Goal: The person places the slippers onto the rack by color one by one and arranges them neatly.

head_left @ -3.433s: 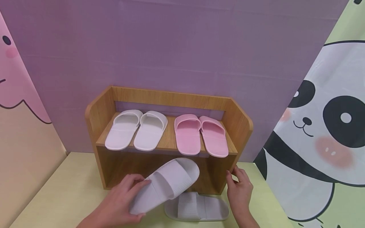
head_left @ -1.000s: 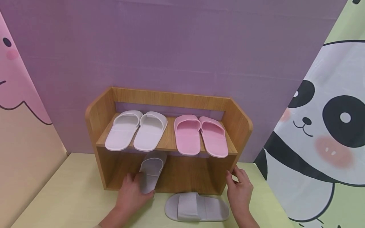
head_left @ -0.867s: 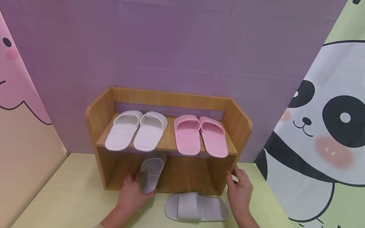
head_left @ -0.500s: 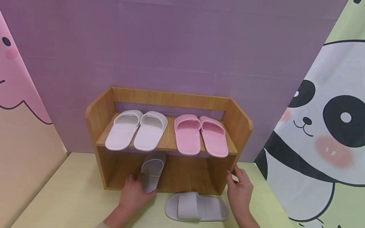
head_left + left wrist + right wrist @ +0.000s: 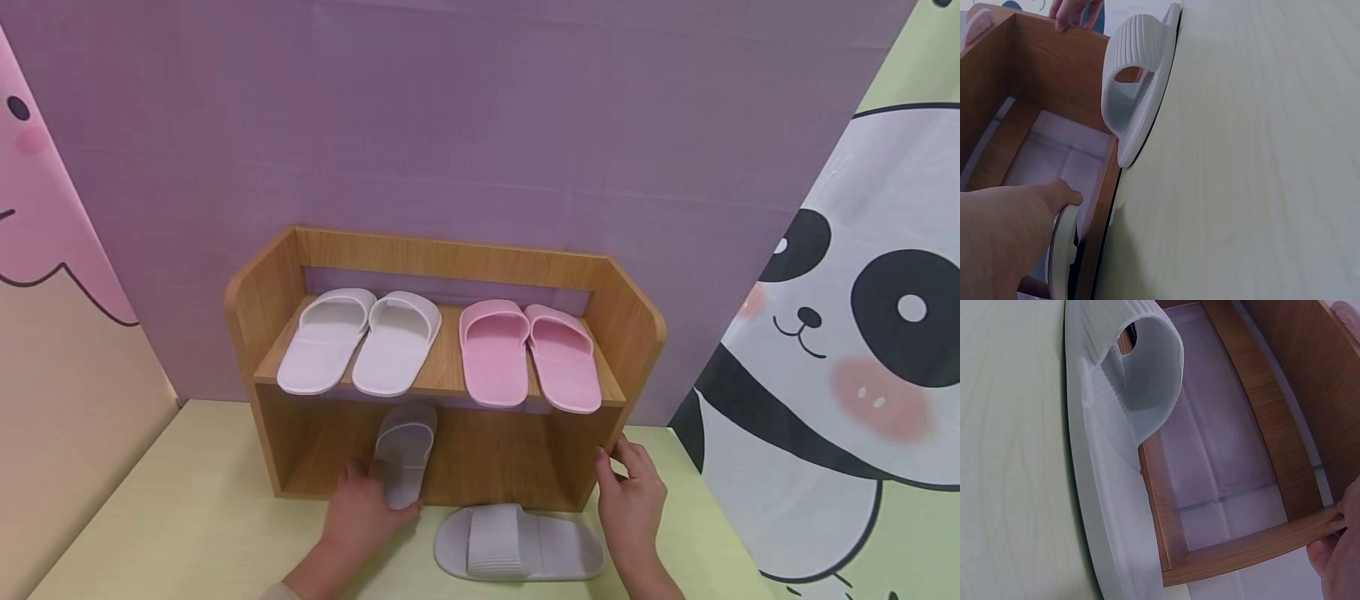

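In the head view my left hand (image 5: 363, 508) grips the heel end of a grey slipper (image 5: 408, 454), whose toe points to the back of the lower shelf of a small wooden shoe rack (image 5: 450, 254). From the left wrist, the thumb shows along the edge of the slipper's heel (image 5: 1063, 250), just inside the front board. My right hand (image 5: 632, 496) pinches the front edge of the rack's right side panel, as the right wrist view also shows. Another grey slipper (image 5: 501, 543) with a ribbed strap lies sideways on the table before the rack, toe to the left.
On the upper shelf stand two white slippers (image 5: 393, 354) at left and two pink slippers (image 5: 495, 367) at right, toes to the back. A purple wall (image 5: 465, 125) rises behind the rack, with a panda-printed panel (image 5: 817, 508) at right.
My left hand has carried the grey slipper from in front of the rack onto the lower shelf, turned its toe backward and shifted it slightly right. My right hand has stayed at the side panel.
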Demonstrator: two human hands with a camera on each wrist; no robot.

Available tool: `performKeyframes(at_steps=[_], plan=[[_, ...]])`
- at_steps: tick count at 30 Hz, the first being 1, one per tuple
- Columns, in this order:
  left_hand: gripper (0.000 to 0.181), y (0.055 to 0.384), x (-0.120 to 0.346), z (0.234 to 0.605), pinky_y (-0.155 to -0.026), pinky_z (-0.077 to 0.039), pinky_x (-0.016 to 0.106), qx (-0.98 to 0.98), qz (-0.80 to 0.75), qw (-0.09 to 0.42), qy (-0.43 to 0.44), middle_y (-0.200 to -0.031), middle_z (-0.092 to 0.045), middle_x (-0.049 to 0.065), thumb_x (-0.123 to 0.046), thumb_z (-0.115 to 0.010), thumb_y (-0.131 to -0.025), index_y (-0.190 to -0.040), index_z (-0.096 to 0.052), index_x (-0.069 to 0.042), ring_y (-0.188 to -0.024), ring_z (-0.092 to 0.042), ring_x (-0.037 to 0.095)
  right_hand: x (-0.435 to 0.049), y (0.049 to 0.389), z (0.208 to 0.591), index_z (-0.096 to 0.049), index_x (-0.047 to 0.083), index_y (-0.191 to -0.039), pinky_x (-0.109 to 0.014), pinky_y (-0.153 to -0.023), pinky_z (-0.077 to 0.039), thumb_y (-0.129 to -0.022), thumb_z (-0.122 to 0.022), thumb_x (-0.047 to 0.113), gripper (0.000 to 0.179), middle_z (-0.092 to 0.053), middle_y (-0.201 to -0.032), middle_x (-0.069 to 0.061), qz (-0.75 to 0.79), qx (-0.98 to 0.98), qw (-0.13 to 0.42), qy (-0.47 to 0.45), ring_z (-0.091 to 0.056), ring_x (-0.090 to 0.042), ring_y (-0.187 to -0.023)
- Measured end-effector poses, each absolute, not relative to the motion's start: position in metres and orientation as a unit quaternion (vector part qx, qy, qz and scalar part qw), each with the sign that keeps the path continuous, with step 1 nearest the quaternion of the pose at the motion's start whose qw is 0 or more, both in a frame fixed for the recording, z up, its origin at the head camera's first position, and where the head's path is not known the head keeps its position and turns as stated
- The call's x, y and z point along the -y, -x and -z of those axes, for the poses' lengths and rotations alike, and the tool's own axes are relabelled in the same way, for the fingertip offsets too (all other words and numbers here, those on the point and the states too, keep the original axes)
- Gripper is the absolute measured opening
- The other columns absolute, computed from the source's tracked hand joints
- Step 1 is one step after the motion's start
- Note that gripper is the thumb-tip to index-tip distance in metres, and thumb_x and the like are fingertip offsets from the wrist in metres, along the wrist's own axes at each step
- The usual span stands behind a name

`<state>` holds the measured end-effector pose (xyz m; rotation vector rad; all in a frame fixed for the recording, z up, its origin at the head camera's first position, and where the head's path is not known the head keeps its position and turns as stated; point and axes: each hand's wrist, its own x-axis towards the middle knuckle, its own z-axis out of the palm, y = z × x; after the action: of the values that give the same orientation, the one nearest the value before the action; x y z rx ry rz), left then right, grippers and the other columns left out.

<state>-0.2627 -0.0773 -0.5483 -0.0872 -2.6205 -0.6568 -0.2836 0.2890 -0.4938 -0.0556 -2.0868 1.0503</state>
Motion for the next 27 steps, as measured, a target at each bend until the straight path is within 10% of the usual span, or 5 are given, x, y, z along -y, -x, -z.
performKeyframes(at_steps=[27], plan=[[0.106, 0.2617, 0.0792, 0.5524, -0.085, -0.064, 0.053, 0.957, 0.207, 0.193, 0.057, -0.120, -0.057, 0.035, -0.065, -0.098, -0.070, -0.132, -0.065, 0.015, -0.109, -0.059, 0.047, -0.2880, 0.2804, 0.4917, -0.076, 0.001, -0.138, 0.000, -0.074, -0.048, -0.100, -0.078, -0.004, 0.038, -0.076, -0.112, -0.013, -0.430, 0.810, 0.398, 0.011, -0.076, -0.032, -0.103]])
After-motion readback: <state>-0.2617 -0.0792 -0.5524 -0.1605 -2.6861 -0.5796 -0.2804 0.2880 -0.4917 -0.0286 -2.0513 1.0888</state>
